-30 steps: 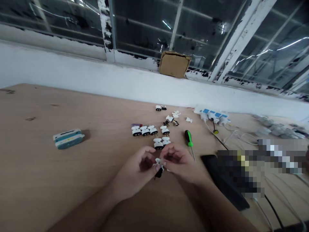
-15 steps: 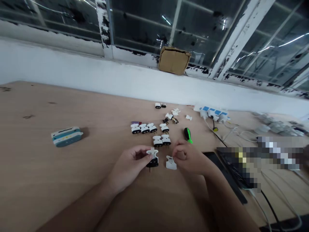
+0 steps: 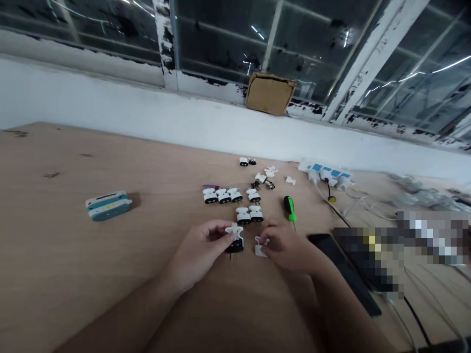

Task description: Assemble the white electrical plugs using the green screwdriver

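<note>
My left hand [image 3: 200, 252] is closed on a partly assembled plug [image 3: 234, 244], thumb across its face. The plug has a black body with a white shell part at the top, and its metal prongs point toward me. Beside it, a loose white plug cover [image 3: 260, 248] is pinched at its right edge by my right hand [image 3: 285, 245], low over the table. Just beyond my hands sits a pair of white-and-black plugs [image 3: 249, 215]. A row of similar plugs [image 3: 222, 196] is farther back.
A green-and-black screwdriver [image 3: 290, 208] lies beyond my right hand. Loose white and black plug parts [image 3: 263, 179] are scattered behind. A power strip [image 3: 326, 171] with cords is at the back right, a dark flat slab [image 3: 346, 274] at right, a blue-and-white pack [image 3: 108, 206] at left.
My right hand has come down onto the loose white cover and taken its edge. My left hand keeps hold of the plug. The view has shifted slightly.
</note>
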`<state>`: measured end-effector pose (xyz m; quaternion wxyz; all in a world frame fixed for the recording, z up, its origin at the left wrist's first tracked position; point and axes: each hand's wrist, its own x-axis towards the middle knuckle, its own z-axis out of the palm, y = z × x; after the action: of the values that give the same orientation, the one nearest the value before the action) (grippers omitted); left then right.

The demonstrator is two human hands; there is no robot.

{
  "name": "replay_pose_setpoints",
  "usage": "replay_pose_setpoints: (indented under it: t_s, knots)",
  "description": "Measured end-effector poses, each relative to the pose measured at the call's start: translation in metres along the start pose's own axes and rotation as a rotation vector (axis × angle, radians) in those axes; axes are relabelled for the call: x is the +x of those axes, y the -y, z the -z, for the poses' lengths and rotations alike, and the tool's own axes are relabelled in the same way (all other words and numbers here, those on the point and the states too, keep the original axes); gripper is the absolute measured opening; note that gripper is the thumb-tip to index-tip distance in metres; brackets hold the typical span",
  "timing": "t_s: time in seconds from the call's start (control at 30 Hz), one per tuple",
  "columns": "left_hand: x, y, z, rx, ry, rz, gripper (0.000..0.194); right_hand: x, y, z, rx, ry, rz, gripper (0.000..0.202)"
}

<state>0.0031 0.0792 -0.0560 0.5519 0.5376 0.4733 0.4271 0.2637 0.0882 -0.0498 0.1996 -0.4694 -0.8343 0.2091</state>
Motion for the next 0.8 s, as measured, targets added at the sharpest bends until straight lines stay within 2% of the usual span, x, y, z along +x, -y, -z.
replay_pose_setpoints:
  t_s: [0.4,0.8]
  knots:
    - [-0.003,-0.004,0.001,0.094,0.012,-0.036,0.042,0.0,0.012,0.004,0.014,0.145,-0.072,0.011]
    - [-0.003,-0.007,0.001,0.051,0.007,-0.018,0.041,0.0,0.015,0.003,-0.01,0.147,-0.057,0.016]
